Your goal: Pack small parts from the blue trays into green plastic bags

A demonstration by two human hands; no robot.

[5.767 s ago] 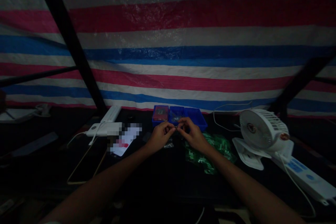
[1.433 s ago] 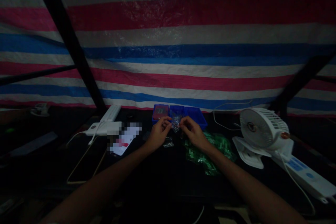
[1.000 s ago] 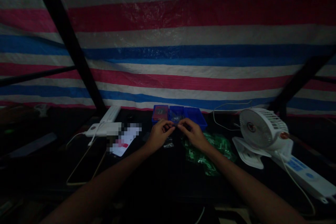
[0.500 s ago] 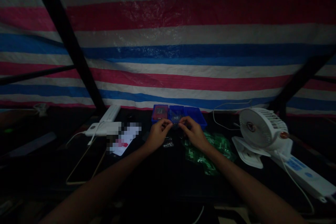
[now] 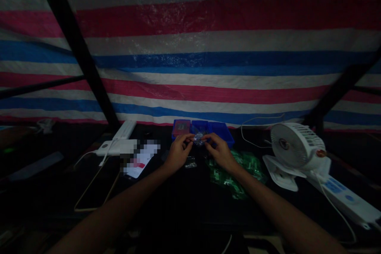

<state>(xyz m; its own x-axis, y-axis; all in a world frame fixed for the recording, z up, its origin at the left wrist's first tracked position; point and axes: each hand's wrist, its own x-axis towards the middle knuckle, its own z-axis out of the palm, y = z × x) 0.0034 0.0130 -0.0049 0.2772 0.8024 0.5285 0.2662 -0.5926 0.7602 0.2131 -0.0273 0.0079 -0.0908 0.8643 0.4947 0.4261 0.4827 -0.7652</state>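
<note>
Between my two hands is a small clear plastic bag (image 5: pixel 199 139), shiny and crinkled; its contents are too dark to make out. My left hand (image 5: pixel 179 151) pinches its left side, and my right hand (image 5: pixel 219 151) pinches its right side. Just behind the fingers stand blue bins (image 5: pixel 220 131); the left one holds a reddish flat item (image 5: pixel 181 127). Another small clear packet (image 5: pixel 191 162) lies on the dark table below my left hand. Green plastic packets (image 5: pixel 235 178) are heaped beneath my right wrist and forearm.
A white clip fan (image 5: pixel 293 149) and a white power strip (image 5: pixel 342 198) stand at the right. On the left lie a phone with a lit screen (image 5: pixel 144 158), a dark phone (image 5: pixel 97 188) and white devices with cables (image 5: pixel 114 147). Striped sheeting (image 5: pixel 208 63) hangs behind.
The clear bag between my fingers now looks more bunched and catches more light. Both hands have stayed almost in place.
</note>
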